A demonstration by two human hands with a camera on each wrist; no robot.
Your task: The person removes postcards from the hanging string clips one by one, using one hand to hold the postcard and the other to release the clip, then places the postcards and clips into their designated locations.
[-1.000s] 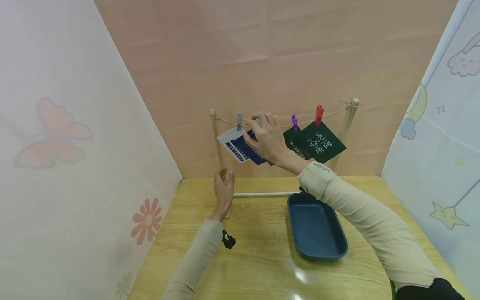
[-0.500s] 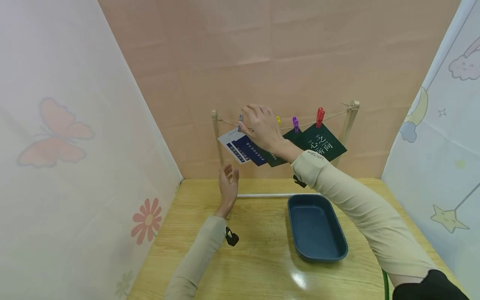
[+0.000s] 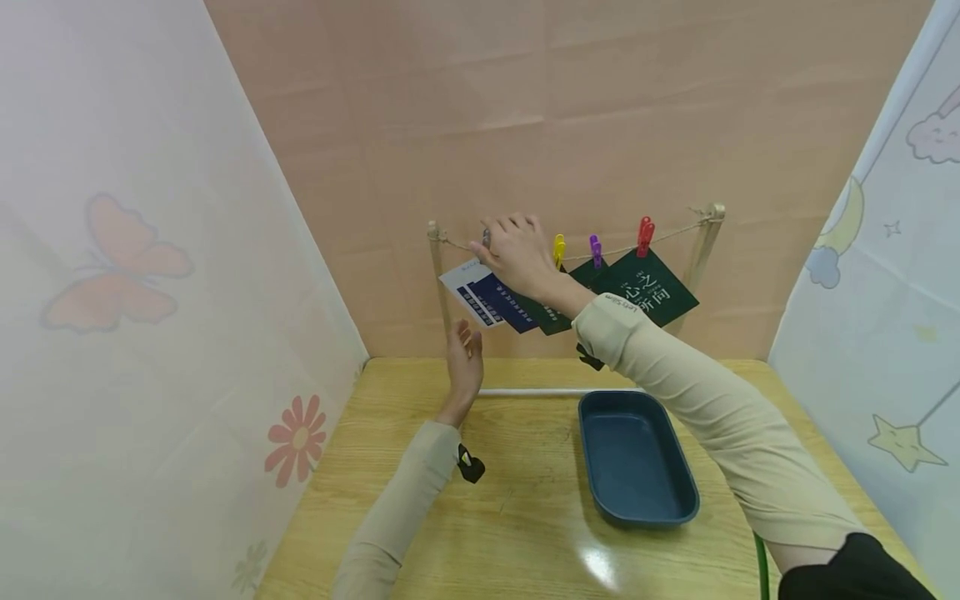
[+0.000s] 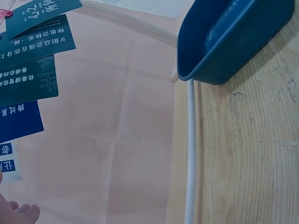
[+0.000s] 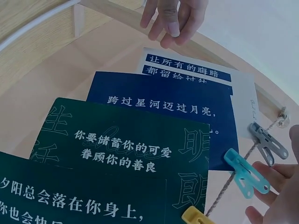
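Observation:
My right hand [image 3: 517, 260] is at the grey clothespin [image 5: 267, 140], its thumb and fingers on either side. In the right wrist view the clothespin's handles stand apart, with a fingertip close to one. That clothespin is at a white card [image 5: 243, 91] with blue bars. Beside it, a teal clothespin [image 5: 245, 172] sits on the string near the dark blue card [image 5: 161, 114]. Green cards [image 5: 117, 140] hang farther along, with a yellow clothespin [image 3: 558, 250]. My left hand [image 3: 465, 362], holding nothing, is raised below the white card near the left post, fingers loosely bent.
A wooden frame with a left post [image 3: 439, 279] and right post [image 3: 703, 250] carries the string. Purple [image 3: 596, 250] and red clothespins [image 3: 645, 237] are on it. A blue tray [image 3: 637, 515] stands on the wooden table [image 3: 517, 500], in front of the white rod [image 3: 532, 392].
My right hand has moved left along the string from the teal clothespin to the grey one, uncovering the yellow one. My left hand has shifted slightly up and right.

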